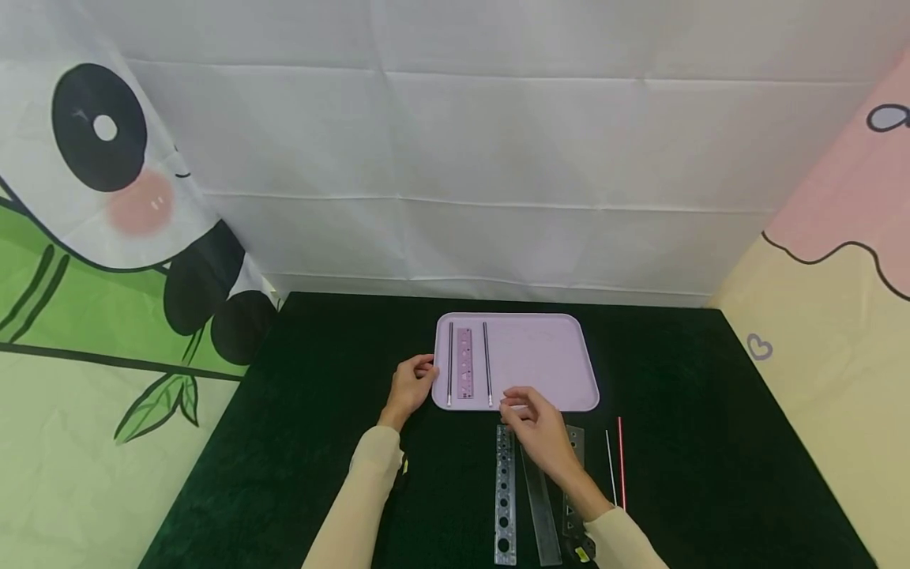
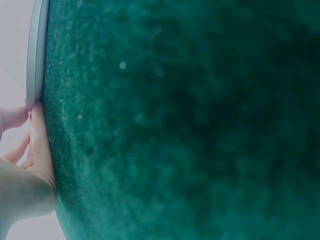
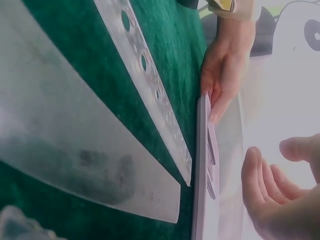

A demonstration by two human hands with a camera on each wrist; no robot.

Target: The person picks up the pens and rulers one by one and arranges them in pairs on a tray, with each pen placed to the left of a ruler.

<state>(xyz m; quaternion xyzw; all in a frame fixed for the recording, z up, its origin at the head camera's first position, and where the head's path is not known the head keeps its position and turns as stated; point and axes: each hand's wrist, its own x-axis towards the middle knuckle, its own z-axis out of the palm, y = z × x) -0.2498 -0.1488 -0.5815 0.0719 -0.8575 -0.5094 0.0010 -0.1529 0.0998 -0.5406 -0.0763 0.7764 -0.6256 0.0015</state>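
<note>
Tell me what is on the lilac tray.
On the lilac tray lie a pink ruler and two thin dark rods, one on each side. In the head view, the right hand hides part of the near rim, so that spot cannot be seen.

The tray [image 1: 540,356] looks like smooth plastic with a soft, mostly matt finish, and the lilac ruler [image 1: 465,363] in it reads as plastic too. The two dark sticks [image 1: 486,356] have a bit of a shine, metal or plastic, can't tell. The ruler with round holes [image 1: 505,498] looks like glossy see-through plastic, while the plain ruler [image 1: 542,514] is smooth but kinda cloudy and smudgy. The red stick [image 1: 622,458] is pretty shiny. Tablecloth [image 1: 235,474] is matt, velvety fabric, and the white backdrop [image 1: 498,142] is thin, creased cloth.
</note>
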